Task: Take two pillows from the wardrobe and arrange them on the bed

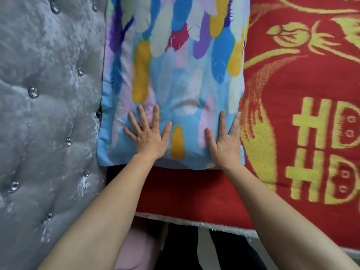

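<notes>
Both hands flat on the pillow at the bed's head edge.
Left hand and right hand, fingers spread, gripping nothing, press the feather-print pillow beside the tufted headboard; it looks soft and light, best lifted by its side edges.

The pillow is smooth matt printed cloth; left of it the headboard shows shiny crushed-velvet fabric, tufted with glassy studs; right of it the blanket looks coarse, looped, towel-like.
</notes>
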Available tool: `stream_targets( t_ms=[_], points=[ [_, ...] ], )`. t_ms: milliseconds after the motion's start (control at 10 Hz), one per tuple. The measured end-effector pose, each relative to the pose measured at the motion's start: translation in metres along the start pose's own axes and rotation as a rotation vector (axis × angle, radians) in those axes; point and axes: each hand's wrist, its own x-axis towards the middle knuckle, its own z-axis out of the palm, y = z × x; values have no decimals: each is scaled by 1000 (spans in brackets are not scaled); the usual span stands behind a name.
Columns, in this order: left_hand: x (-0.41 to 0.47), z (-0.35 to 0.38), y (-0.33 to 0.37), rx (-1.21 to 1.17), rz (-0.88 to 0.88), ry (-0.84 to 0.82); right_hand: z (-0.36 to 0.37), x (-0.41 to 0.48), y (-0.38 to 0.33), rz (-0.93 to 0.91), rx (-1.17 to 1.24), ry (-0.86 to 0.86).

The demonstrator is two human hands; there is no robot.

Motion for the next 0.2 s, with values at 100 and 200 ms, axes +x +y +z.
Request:
stream_targets(
  t_ms=[100,200],
  points=[
    [4,-16,2,26,-7,-109,-13,0,0,0,-15,-94],
    [16,-57,9,44,3,-196,-45,13,-12,35,-62,-230]
  ],
)
